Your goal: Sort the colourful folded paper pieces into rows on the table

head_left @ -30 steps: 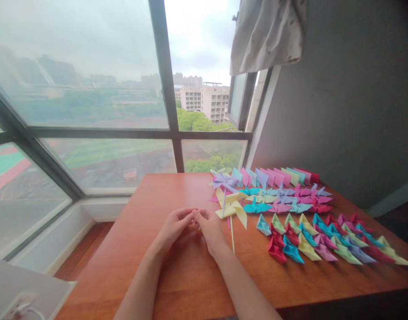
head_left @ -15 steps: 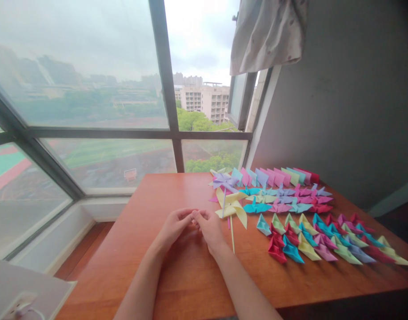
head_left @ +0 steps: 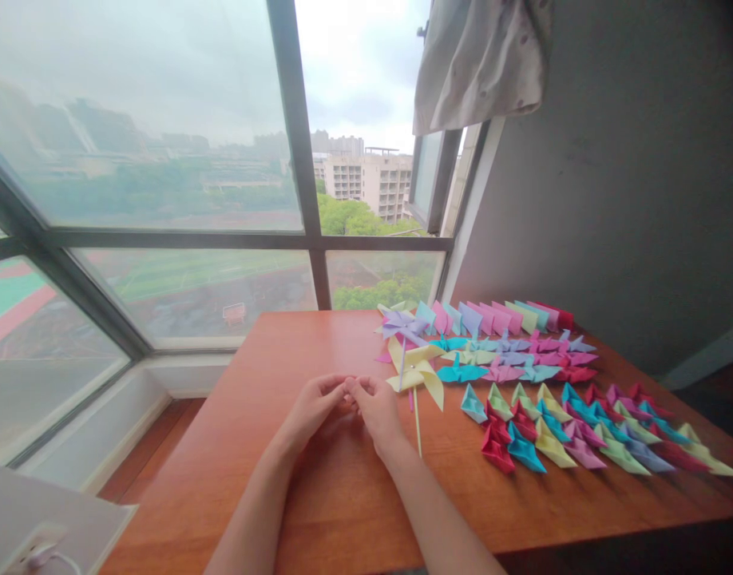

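Note:
My left hand (head_left: 311, 407) and my right hand (head_left: 378, 409) rest on the wooden table (head_left: 271, 447) with their fingertips meeting in a pinch. What they pinch, if anything, is too small to make out. Just right of my right hand lies a yellow paper pinwheel (head_left: 418, 369) on a pale stick. Behind it lies a purple pinwheel (head_left: 402, 326).
Rows of folded paper pieces in many colours (head_left: 558, 415) cover the right half of the table, with flat paper pinwheels (head_left: 516, 359) and stacked folds (head_left: 492, 318) behind. A large window (head_left: 163, 200) is ahead, a grey wall (head_left: 630, 176) at right. A white socket with a plug (head_left: 34, 551) is at lower left.

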{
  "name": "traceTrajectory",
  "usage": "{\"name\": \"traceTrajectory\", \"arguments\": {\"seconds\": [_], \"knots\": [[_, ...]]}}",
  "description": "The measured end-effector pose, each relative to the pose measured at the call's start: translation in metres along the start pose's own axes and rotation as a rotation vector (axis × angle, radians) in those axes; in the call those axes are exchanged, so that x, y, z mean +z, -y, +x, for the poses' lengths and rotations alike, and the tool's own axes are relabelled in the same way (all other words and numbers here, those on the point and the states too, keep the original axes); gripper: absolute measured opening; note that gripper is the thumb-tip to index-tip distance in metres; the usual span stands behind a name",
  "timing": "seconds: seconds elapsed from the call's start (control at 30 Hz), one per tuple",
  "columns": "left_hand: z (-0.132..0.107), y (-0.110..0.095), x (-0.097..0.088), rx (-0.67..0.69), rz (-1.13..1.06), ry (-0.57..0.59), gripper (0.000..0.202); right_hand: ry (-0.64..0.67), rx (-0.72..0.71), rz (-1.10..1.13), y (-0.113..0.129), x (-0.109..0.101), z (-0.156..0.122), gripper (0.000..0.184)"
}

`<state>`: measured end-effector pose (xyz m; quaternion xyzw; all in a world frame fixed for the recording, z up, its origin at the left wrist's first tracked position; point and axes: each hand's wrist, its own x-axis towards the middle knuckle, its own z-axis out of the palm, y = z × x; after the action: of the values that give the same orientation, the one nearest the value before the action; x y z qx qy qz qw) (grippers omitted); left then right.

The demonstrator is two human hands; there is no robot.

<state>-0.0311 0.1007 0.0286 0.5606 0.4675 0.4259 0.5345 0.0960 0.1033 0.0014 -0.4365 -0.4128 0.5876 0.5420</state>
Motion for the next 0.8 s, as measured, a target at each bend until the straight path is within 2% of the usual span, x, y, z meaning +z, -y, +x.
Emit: {"name": "traceTrajectory", "arguments": {"seconds": [0.4,0.8], "knots": [[0.0008,0.0020,-0.0010,-0.001,0.007,0.000,0.045,0.009,-0.012,-0.031,0.0006,-0.0006,-0.0005,0.040],[-0.0012,-0.0024,-0.0003,-0.017,0.018,-0.032,0.046,0.002,0.007,0.017,0.0046,0.0014,-0.0013,0.029]]}}
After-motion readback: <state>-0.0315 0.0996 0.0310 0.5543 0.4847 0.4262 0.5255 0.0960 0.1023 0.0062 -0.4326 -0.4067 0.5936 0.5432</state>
